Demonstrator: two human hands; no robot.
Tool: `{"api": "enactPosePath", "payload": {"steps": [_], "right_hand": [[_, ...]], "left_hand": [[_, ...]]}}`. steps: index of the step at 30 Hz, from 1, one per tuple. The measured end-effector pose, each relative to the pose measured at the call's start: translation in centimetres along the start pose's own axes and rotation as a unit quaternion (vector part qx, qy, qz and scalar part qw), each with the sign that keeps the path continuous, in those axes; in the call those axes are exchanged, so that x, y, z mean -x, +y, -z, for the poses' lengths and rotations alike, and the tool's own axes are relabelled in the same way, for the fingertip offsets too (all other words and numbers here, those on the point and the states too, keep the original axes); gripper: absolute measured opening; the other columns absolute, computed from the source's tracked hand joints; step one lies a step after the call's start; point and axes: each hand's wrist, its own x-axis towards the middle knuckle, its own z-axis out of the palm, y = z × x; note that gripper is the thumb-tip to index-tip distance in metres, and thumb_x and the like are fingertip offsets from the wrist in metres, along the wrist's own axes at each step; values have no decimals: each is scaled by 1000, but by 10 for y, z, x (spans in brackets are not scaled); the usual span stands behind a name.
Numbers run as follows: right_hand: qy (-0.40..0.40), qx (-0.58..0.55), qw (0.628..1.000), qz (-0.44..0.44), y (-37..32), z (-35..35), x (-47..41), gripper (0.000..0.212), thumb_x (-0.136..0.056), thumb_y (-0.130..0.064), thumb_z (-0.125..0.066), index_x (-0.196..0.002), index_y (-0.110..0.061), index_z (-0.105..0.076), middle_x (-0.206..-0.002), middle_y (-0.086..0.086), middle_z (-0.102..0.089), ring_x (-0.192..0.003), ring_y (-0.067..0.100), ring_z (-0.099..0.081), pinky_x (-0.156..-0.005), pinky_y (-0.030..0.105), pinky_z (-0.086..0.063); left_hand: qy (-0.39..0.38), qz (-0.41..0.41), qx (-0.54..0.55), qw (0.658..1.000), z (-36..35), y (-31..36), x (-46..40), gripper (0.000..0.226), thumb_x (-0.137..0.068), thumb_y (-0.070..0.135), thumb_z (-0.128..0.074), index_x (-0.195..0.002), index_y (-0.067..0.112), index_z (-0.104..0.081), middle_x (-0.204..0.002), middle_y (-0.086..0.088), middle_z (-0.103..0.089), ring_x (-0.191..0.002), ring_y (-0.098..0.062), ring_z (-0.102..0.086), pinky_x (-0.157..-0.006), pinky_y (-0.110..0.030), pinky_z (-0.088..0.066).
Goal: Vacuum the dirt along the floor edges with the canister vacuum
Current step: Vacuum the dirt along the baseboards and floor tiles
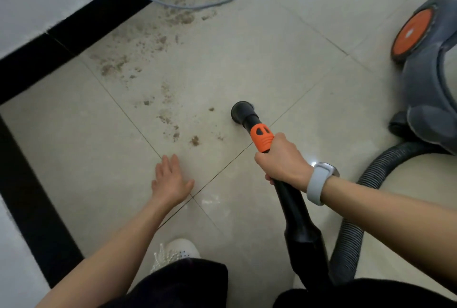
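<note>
Gripping the black wand [288, 191] just behind its orange collar, the right hand [282, 162] aims the nozzle [241, 113] down at the tile, beside the nearest crumbs. The left hand [170, 179] hovers flat, fingers relaxed, holding nothing. Most of the work is left — dirt [148, 43] trails along the black baseboard [81, 23]. The canister [427, 73] sits at right.

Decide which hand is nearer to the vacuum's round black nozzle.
Right. The right hand grips the wand just behind the nozzle; the left hand hovers open over the floor, further off to its left.
</note>
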Motion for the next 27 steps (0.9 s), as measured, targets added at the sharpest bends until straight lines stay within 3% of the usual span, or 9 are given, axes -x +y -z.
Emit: {"api": "enactPosePath", "payload": {"steps": [5, 10, 20, 27], "right_hand": [[-52, 100, 993, 28, 27, -20, 20, 21, -85, -17, -49, -99, -10, -35, -87, 13, -58, -77, 37, -65, -71, 48, -56], [-101, 127, 984, 67, 34, -24, 26, 22, -86, -18, -51, -99, -10, -36, -77, 6, -53, -59, 27, -62, -53, 34, -52], [-15, 45, 999, 19, 18, 10, 2, 21, -85, -14, -51, -99, -6, -38, -79, 8, -53, -50, 25, -60, -46, 29, -50], [-152, 185, 963, 120, -6, -50, 25, 22, -85, -15, -52, -97, -11, -34, -81, 8, -54, -64, 29, -59, -53, 35, -47]], "left_hand": [[-35, 25, 12, 999, -9, -7, -7, 89, -90, 42, -56, -150, 11, 2, -157, -15, 14, -144, -35, 9, -117, -45, -12], [-32, 28, 20, 999, -13, -5, -3, 90, -90, 40, -56, -150, 12, 4, -157, -12, 17, -144, -34, 12, -117, -46, -13], [-31, 12, 25, 999, -9, -11, -6, 82, -92, 39, -55, -151, 14, -4, -158, -13, 11, -145, -35, 7, -116, -41, -12], [24, 18, 46, 999, -7, -17, -7, 75, -90, 34, -57, -148, 12, -15, -159, -8, 0, -145, -30, -1, -115, -40, -19]]}}
